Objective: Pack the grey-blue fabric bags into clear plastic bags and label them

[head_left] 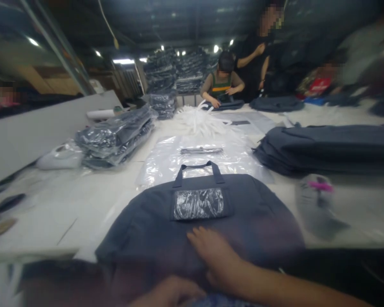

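Holdall (256,204) in dark blue-grey fabric lies at the near side of the white worktop (109,200), its webbing handle (217,174) pointing away from the person and a shiny, plastic-covered patch (199,204) on the upper panel. The right hand (216,249) rests palm down on the panel, just below the patch; its grip is relaxed, fingers extended, clasping nothing that shows. The left hand (176,290) is low at the bottom edge, near the holdall's lower part, and too blurred and cut off for me to tell whether its grip has hold of anything.

Clear plastic sheets (160,162) lie just beyond the handle, with white strips (195,119) heaped behind them. A plastic-wrapped stack (110,136) stands to the left, a pile of dark folded bags (333,147) to the right, and a co-worker (222,85) bends over fabric opposite.

The step in hand looks like steadying or smoothing the holdall; the next move calls for light, even pressure that leaves the panel uncreased.
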`<action>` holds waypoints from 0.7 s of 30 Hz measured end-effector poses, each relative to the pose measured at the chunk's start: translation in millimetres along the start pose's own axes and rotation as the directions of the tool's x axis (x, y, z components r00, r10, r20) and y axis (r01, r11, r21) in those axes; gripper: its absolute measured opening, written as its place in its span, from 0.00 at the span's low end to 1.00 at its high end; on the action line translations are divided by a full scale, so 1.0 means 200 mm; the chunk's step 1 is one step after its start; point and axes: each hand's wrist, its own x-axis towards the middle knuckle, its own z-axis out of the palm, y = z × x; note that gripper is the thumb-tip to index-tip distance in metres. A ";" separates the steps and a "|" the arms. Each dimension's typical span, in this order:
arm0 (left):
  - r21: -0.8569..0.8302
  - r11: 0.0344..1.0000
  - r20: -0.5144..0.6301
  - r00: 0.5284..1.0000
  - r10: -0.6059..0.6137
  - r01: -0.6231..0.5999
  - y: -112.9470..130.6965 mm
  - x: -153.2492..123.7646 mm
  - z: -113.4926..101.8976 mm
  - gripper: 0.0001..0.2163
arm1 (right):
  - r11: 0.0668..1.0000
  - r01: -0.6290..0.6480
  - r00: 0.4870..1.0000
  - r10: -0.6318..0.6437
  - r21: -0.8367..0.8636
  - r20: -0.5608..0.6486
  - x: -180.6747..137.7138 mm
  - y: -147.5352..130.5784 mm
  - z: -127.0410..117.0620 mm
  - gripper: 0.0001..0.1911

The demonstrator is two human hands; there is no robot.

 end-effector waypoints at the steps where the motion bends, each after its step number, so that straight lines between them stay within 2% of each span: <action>1: -0.040 0.999 0.040 0.999 -0.013 0.014 0.01 -0.01 -0.04 0.16 | 1.000 0.003 1.000 -0.003 0.017 0.006 0.01 0.01 0.02 0.50; 2: -0.040 0.999 0.006 1.000 -0.014 0.014 0.01 0.01 -0.08 0.17 | 0.999 0.003 1.000 -0.003 0.034 0.006 0.02 0.02 0.05 0.50; 3: 0.005 1.000 -0.103 0.995 -0.003 0.003 0.01 0.06 -0.10 0.18 | 0.998 0.009 1.000 -0.009 0.054 -0.001 0.03 0.03 0.07 0.49; 4: 0.089 0.996 -0.252 0.967 0.029 -0.007 -0.01 0.14 -0.12 0.17 | 0.997 0.025 1.000 -0.024 0.074 -0.018 0.03 0.04 0.08 0.48; 5: 0.205 0.979 -0.379 0.921 0.092 -0.013 -0.03 0.22 -0.12 0.17 | 0.995 0.052 0.998 -0.049 0.089 -0.036 0.03 0.05 0.07 0.45; 6: 0.344 0.939 -0.438 0.883 0.170 -0.010 -0.07 0.31 -0.12 0.17 | 0.991 0.092 0.995 -0.089 0.094 -0.039 0.02 0.06 0.04 0.43; 7: 0.481 0.876 -0.426 0.872 0.243 -0.009 -0.12 0.39 -0.11 0.18 | 0.985 0.148 0.989 -0.148 0.094 -0.008 0.02 0.07 -0.01 0.39; 8: 0.594 0.804 -0.371 0.880 0.295 -0.019 -0.17 0.46 -0.09 0.20 | 0.972 0.210 0.975 -0.216 0.106 0.051 0.02 0.09 -0.09 0.33; 10: 0.727 0.683 -0.249 0.902 0.352 -0.065 -0.26 0.54 -0.05 0.22 | 0.939 0.297 0.920 -0.329 0.172 0.212 0.05 0.14 -0.29 0.19; 11: 0.756 0.650 -0.223 0.904 0.366 -0.077 -0.30 0.55 -0.03 0.23 | 0.929 0.295 0.905 -0.346 0.224 0.246 0.10 0.18 -0.41 0.14; 12: 0.771 0.633 -0.219 0.901 0.376 -0.077 -0.33 0.55 -0.01 0.24 | 0.930 0.261 0.920 -0.320 0.259 0.224 0.17 0.23 -0.52 0.13; 13: 0.778 0.624 -0.224 0.896 0.383 -0.072 -0.35 0.54 0.00 0.25 | 0.955 0.165 0.979 -0.189 0.246 0.078 0.25 0.28 -0.62 0.14; 14: 0.782 0.619 -0.227 0.894 0.387 -0.069 -0.36 0.53 0.01 0.26 | 0.977 0.033 0.993 -0.008 0.212 -0.118 0.34 0.34 -0.70 0.14; 15: 0.785 0.616 -0.230 0.893 0.387 -0.065 -0.37 0.52 0.02 0.26 | 0.970 -0.109 0.957 0.161 0.216 -0.239 0.44 0.40 -0.78 0.15; 17: 0.789 0.612 -0.232 0.892 0.387 -0.060 -0.38 0.51 0.02 0.26 | 0.947 -0.235 0.903 0.297 0.220 -0.311 0.62 0.52 -0.88 0.15; 19: 0.792 0.609 -0.246 0.885 0.394 -0.051 -0.40 0.51 0.03 0.27 | 0.930 -0.293 0.888 0.351 0.221 -0.299 0.75 0.62 -0.94 0.16; 21: 0.794 0.607 -0.263 0.873 0.411 -0.047 -0.41 0.52 0.04 0.28 | 0.921 -0.312 0.883 0.372 0.234 -0.286 0.80 0.67 -0.99 0.16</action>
